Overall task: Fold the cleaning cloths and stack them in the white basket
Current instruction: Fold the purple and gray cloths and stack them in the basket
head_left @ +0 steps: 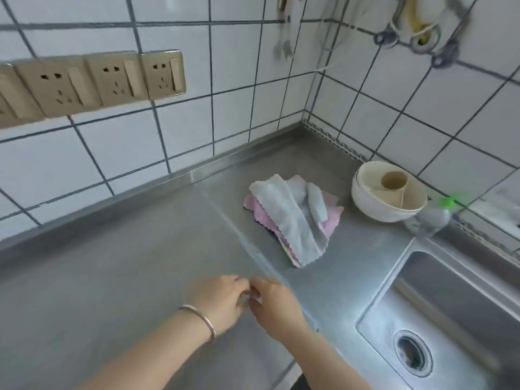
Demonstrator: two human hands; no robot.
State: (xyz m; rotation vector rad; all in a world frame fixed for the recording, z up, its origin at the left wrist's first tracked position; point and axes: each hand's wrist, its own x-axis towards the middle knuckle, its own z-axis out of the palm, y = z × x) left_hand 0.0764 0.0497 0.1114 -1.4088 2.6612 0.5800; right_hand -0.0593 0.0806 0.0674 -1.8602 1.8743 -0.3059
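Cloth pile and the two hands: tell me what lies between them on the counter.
Only bare steel counter, crossed by a raised seam, separates the cloth pile from the left hand and right hand, per the head view.

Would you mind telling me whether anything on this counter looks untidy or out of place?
The cleaning cloths lie in a crumpled grey-and-pink heap on the steel counter beside the white bowl, unfolded. No white basket is in view.

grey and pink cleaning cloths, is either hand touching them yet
No, the grey and pink cleaning cloths lie apart from both hands.
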